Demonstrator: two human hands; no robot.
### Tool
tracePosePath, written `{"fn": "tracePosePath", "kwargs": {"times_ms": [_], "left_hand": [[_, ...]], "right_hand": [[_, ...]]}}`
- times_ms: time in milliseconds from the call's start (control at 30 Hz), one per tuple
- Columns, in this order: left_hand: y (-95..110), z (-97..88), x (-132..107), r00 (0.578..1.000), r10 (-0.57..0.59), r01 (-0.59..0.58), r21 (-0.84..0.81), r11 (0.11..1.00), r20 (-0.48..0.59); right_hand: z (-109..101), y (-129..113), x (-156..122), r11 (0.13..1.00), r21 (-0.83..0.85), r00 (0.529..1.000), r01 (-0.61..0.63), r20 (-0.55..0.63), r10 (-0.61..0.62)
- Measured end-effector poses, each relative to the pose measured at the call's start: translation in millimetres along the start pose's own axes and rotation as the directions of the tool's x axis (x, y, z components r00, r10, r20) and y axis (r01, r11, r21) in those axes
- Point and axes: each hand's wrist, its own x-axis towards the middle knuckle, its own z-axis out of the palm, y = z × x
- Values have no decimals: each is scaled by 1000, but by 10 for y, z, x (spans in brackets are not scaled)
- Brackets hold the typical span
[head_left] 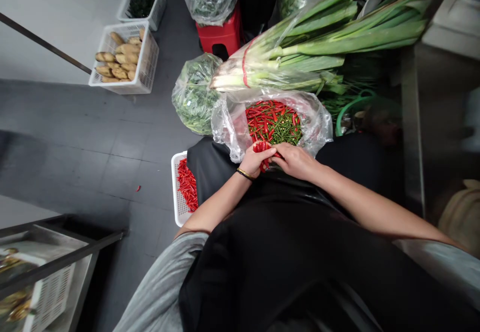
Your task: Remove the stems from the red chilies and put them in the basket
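Note:
My left hand (256,161) and my right hand (295,161) meet over my black apron (240,232), and both close around a small bunch of red chilies (263,153). Just beyond them, a clear plastic bag (228,129) lies open, full of mixed red and green chilies (273,122). A white slotted basket (179,207) sits against my left side, holding loose red chilies (186,184). A thin bracelet (245,174) circles my left wrist.
A bundle of leeks (285,57) tied with red string lies beyond the bag, beside a bagged leafy green (195,94). A red stool (219,32) and white crates of tubers (123,59) stand ahead. One chili (138,188) lies on the grey tiled floor (90,117).

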Motion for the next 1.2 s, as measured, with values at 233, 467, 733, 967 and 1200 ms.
{"fn": "tracePosePath", "kwargs": {"times_ms": [233, 467, 733, 967, 1200], "left_hand": [[83, 47, -41, 997, -60, 66, -132, 989, 50], [67, -14, -86, 996, -27, 32, -57, 998, 85], [152, -154, 19, 985, -170, 168, -88, 982, -16], [154, -167, 47, 984, -139, 138, -11, 990, -113], [82, -27, 111, 988, -124, 119, -51, 992, -95]], "right_hand": [[-121, 140, -120, 991, -126, 991, -42, -131, 25], [24, -94, -156, 954, -121, 960, 274, 92, -264], [-277, 315, 334, 912, -409, 980, -41, 162, 116], [-184, 561, 738, 846, -533, 980, -29, 152, 130], [-307, 214, 212, 877, -474, 976, 84, 215, 23]]}}
